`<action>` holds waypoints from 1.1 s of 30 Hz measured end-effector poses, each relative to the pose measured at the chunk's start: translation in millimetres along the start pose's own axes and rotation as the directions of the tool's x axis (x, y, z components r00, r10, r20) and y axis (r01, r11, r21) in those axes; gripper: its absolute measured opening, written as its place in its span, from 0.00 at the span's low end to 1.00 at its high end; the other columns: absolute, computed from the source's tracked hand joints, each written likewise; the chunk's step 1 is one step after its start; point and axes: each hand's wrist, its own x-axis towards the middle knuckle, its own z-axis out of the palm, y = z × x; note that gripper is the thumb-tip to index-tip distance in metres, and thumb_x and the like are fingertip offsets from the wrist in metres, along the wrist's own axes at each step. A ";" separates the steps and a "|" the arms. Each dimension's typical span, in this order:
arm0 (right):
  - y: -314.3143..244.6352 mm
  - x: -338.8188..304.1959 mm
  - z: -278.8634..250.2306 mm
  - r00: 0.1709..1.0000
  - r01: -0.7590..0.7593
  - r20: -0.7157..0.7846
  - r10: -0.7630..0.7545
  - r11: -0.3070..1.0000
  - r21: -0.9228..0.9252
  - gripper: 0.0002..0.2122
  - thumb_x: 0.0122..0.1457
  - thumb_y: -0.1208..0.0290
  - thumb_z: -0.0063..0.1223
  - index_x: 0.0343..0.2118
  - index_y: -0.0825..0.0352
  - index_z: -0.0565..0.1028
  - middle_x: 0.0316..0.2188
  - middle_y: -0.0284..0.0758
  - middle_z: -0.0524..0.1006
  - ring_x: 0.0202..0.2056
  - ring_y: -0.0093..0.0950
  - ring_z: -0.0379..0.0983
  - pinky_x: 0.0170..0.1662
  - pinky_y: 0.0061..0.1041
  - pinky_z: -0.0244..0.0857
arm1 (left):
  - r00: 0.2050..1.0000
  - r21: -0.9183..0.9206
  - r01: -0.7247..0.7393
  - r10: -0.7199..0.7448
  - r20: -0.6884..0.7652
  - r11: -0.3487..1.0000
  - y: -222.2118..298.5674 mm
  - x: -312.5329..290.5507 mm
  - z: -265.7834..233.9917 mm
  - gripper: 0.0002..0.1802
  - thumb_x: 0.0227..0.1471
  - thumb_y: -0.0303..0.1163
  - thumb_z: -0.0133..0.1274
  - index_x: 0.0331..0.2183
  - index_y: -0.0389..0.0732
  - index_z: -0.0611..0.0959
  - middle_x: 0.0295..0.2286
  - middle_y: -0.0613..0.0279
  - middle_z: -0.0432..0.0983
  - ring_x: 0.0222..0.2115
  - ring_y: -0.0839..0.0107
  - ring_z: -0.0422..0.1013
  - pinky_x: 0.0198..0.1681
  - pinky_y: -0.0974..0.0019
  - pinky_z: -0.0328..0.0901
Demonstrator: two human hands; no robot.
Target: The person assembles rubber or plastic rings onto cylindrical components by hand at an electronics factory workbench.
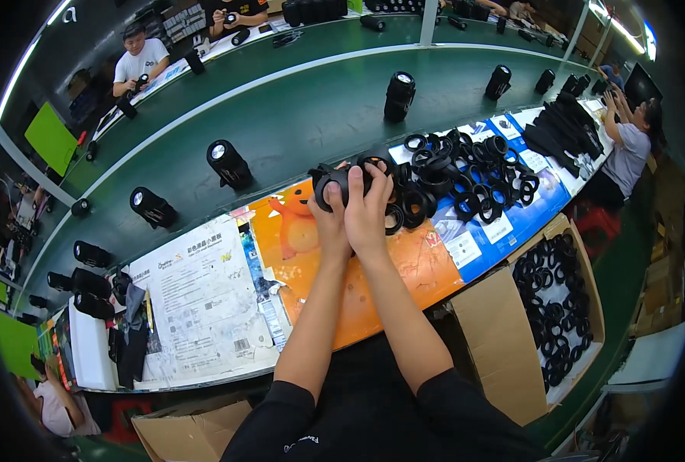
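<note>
The person's dark sleeves come in from the lower edge, nearest the camera, and both bare forearms reach up over the workbench (204, 308). The left hand (330, 223) and the right hand (367, 206) meet side by side above the bench's orange sheet (419, 266), and together they clasp a round black part (341, 185) with a ring-shaped face; the fingers of both hands are curled around it, the right hand's fingertips (373, 171) wrapping over its top edge. The part is held in the air at the far edge of the bench, just beside the green conveyor belt (304, 115). To its right, a heap of black rings (465, 181) lies on blue sheets, touching one another. Lower right, an open cardboard box (496, 346) holds many more black rings. On the belt stand several black cylinders (229, 163), well apart from each other. A white printed paper (196, 300) lies on the bench to the left. Other people sit across the belt and at the far right.
</note>
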 end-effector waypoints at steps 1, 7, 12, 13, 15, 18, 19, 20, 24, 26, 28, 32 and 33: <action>1.8 1.1 -1.5 1.000 -0.003 -0.008 0.003 1.000 -0.009 0.31 0.77 0.46 0.51 0.66 0.72 0.67 0.71 0.59 0.59 0.68 0.61 0.62 0.74 0.51 0.54 | 1.000 0.003 -0.011 0.011 0.000 1.000 -0.4 -0.6 2.3 0.33 0.78 0.57 0.47 0.62 0.37 0.81 0.56 0.51 0.79 0.56 0.57 0.75 0.66 0.54 0.62; -7.6 7.4 -14.4 0.995 0.054 0.094 -0.014 0.900 -0.432 0.33 0.75 0.46 0.52 0.70 0.69 0.66 0.78 0.60 0.48 0.68 0.71 0.59 0.73 0.63 0.54 | 0.997 0.271 0.020 0.000 -0.074 0.962 -32.0 3.9 -13.0 0.26 0.71 0.43 0.58 0.59 0.32 0.82 0.57 0.42 0.80 0.62 0.43 0.67 0.68 0.46 0.61; -34.8 9.2 -28.4 0.958 0.064 0.259 0.123 0.788 -0.613 0.32 0.72 0.54 0.58 0.73 0.66 0.65 0.81 0.57 0.44 0.64 0.76 0.63 0.65 0.67 0.67 | 0.994 0.735 -0.101 0.030 0.109 0.671 -2.0 -8.9 -34.3 0.29 0.63 0.43 0.66 0.60 0.41 0.84 0.56 0.46 0.82 0.64 0.33 0.62 0.70 0.43 0.60; -38.3 10.6 -30.2 0.942 0.076 0.298 0.155 0.766 -0.638 0.32 0.72 0.55 0.58 0.74 0.65 0.65 0.81 0.57 0.43 0.64 0.76 0.63 0.62 0.67 0.70 | 0.997 0.768 -0.048 -0.012 0.072 0.639 8.6 -11.6 -35.1 0.29 0.62 0.44 0.66 0.61 0.45 0.83 0.55 0.49 0.83 0.60 0.36 0.69 0.67 0.46 0.64; -44.2 12.9 -32.2 0.932 0.110 0.323 0.164 0.720 -0.685 0.32 0.72 0.57 0.60 0.74 0.63 0.65 0.82 0.55 0.42 0.63 0.74 0.66 0.59 0.67 0.73 | 0.989 0.736 -0.037 -0.080 0.124 0.676 34.3 -10.6 -44.9 0.29 0.62 0.44 0.66 0.61 0.44 0.83 0.55 0.49 0.84 0.57 0.39 0.72 0.65 0.47 0.66; -53.0 15.3 -34.5 0.873 0.157 0.419 0.249 0.670 -0.725 0.31 0.72 0.58 0.60 0.73 0.62 0.66 0.82 0.53 0.43 0.63 0.73 0.67 0.59 0.65 0.75 | 0.952 0.634 -0.043 -0.161 0.261 0.772 57.2 -14.8 -66.3 0.31 0.63 0.41 0.66 0.63 0.43 0.80 0.53 0.45 0.84 0.55 0.44 0.77 0.61 0.49 0.71; -51.4 16.5 -36.3 0.868 0.191 0.438 0.231 0.659 -0.727 0.31 0.71 0.58 0.60 0.73 0.62 0.67 0.82 0.52 0.43 0.63 0.72 0.68 0.58 0.63 0.76 | 0.945 0.605 -0.029 -0.175 0.276 0.796 71.0 -19.6 -67.3 0.32 0.63 0.40 0.66 0.65 0.41 0.78 0.53 0.42 0.83 0.57 0.42 0.76 0.62 0.48 0.70; -50.1 18.1 -39.0 0.864 0.225 0.457 0.214 0.647 -0.728 0.31 0.71 0.58 0.61 0.73 0.62 0.67 0.83 0.50 0.44 0.63 0.72 0.68 0.58 0.62 0.77 | 0.938 0.574 -0.014 -0.189 0.292 0.818 78.7 -23.4 -68.1 0.34 0.64 0.38 0.67 0.66 0.38 0.76 0.53 0.39 0.82 0.59 0.41 0.75 0.63 0.47 0.70; -69.9 11.7 -63.1 0.854 0.291 0.491 0.169 0.628 -0.722 0.27 0.73 0.57 0.60 0.70 0.64 0.71 0.78 0.54 0.59 0.64 0.68 0.70 0.59 0.56 0.78 | 0.916 0.771 -0.363 0.050 0.397 0.523 79.0 -37.2 -83.1 0.36 0.63 0.37 0.69 0.65 0.32 0.74 0.58 0.36 0.77 0.60 0.38 0.73 0.66 0.46 0.67; -69.8 8.0 -92.3 0.878 0.379 0.478 -0.026 0.648 -0.661 0.24 0.73 0.57 0.59 0.66 0.66 0.75 0.72 0.53 0.69 0.62 0.57 0.75 0.58 0.50 0.78 | 0.870 0.752 -0.484 0.154 0.468 0.449 72.4 -32.1 -94.4 0.35 0.61 0.38 0.70 0.63 0.34 0.77 0.57 0.38 0.77 0.61 0.38 0.72 0.68 0.44 0.65; -84.8 10.9 -133.8 0.918 0.252 0.394 -0.042 0.829 -0.499 0.18 0.72 0.61 0.63 0.56 0.68 0.82 0.54 0.47 0.83 0.50 0.46 0.84 0.54 0.40 0.80 | 0.858 0.738 -0.513 0.276 0.433 0.438 51.6 -13.8 -118.4 0.32 0.59 0.36 0.70 0.61 0.35 0.79 0.58 0.41 0.75 0.63 0.39 0.68 0.71 0.41 0.60; -54.0 29.4 -241.5 0.970 0.206 -0.033 -0.242 0.885 -0.418 0.11 0.67 0.68 0.69 0.47 0.68 0.85 0.42 0.41 0.87 0.42 0.36 0.86 0.47 0.32 0.79 | 0.787 0.889 -0.385 0.591 0.175 0.250 54.9 80.4 -192.7 0.47 0.58 0.39 0.76 0.68 0.32 0.71 0.66 0.45 0.69 0.68 0.50 0.65 0.75 0.50 0.55; -39.7 34.8 -280.5 0.945 0.156 -0.166 -0.283 0.832 -0.533 0.11 0.67 0.69 0.69 0.48 0.67 0.85 0.43 0.41 0.86 0.42 0.36 0.85 0.47 0.33 0.78 | 0.824 0.856 -0.366 0.554 0.116 0.365 52.3 108.5 -214.2 0.51 0.58 0.41 0.77 0.70 0.31 0.67 0.68 0.44 0.67 0.70 0.51 0.64 0.76 0.51 0.54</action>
